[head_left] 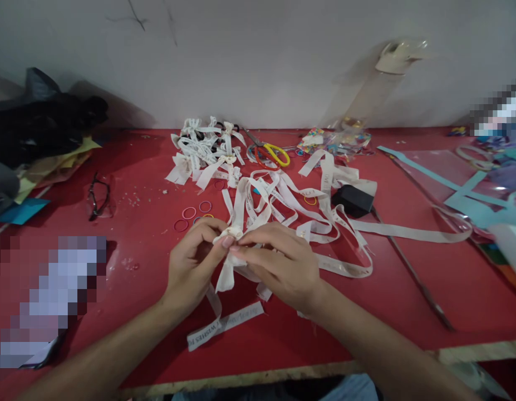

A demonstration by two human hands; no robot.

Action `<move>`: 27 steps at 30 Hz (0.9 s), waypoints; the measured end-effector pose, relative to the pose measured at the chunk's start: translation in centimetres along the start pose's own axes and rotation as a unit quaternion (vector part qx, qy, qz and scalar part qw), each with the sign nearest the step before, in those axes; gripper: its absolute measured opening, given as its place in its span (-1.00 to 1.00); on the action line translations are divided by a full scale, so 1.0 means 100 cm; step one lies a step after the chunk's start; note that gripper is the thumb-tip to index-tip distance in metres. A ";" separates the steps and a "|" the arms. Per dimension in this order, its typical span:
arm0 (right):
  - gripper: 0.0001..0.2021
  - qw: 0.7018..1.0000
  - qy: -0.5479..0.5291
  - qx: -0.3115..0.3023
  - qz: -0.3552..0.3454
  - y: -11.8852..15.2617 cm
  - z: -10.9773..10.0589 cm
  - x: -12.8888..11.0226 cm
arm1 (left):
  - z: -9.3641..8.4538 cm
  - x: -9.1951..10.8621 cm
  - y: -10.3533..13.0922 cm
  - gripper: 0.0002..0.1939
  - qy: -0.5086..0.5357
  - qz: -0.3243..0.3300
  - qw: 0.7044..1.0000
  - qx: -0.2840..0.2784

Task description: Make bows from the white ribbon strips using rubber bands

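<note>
- White ribbon bow (226,272): between the two hands, at the near middle of the scene, raised in the fingertips; its gathered knot sits right at the fingertips, and one short tail hangs down toward the near edge.
- Left hand (193,253): on the left of the bow; thumb and index finger are closed in a pinch on the gathered part, the other fingers curled behind.
- Right hand (286,259): on the right of the bow; thumb and fingertips are brought together against the same knot, the fingers gently bent, touching the left thumb or very near it.
- Printed white ribbon (345,268): loops in a loose tangle beyond the hands and off to the right; a near strip (203,337) reading "WISHES" lies below the left hand.
- Small elastic bands (186,218): just beyond the left hand; pink ones among them.
- Pile of tied ribbon bows (199,146): far middle, well apart from the hands; scissors (278,156) with yellow and red handles lie just right of it.
- Farther out: black block (353,200) and thin rod (416,284) to the right; eyeglasses (98,197) to the left; all on the red tabletop (145,267).
</note>
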State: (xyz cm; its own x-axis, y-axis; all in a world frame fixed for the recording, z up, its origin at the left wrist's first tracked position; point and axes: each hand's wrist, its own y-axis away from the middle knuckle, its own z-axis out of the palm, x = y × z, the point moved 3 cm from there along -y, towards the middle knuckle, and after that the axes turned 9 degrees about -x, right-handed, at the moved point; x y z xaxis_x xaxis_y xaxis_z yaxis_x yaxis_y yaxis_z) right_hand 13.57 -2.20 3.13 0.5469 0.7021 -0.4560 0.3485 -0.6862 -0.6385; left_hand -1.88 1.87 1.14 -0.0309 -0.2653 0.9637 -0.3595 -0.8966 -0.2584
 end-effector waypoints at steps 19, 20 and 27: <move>-0.79 0.980 -0.139 0.037 0.141 0.005 0.005 0.011 | 0.002 -0.016 0.000 -0.85 0.079 -0.063 0.995 -0.004; -0.79 0.979 -0.145 0.037 0.138 0.005 0.005 0.011 | 0.002 -0.016 0.000 -0.87 0.079 -0.060 0.995 -0.009; -0.77 0.958 -0.210 0.047 0.187 0.003 0.006 0.013 | 0.001 -0.017 0.001 -0.92 0.068 -0.032 0.997 -0.009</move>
State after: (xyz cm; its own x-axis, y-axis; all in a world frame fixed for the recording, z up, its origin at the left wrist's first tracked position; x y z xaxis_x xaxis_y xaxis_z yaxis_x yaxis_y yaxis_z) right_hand 13.94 -1.41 1.97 0.2584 0.4383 -0.8609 0.1070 -0.8986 -0.4254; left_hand -1.74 2.19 -0.53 -0.1327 -0.1568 0.9787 -0.3815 -0.9032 -0.1965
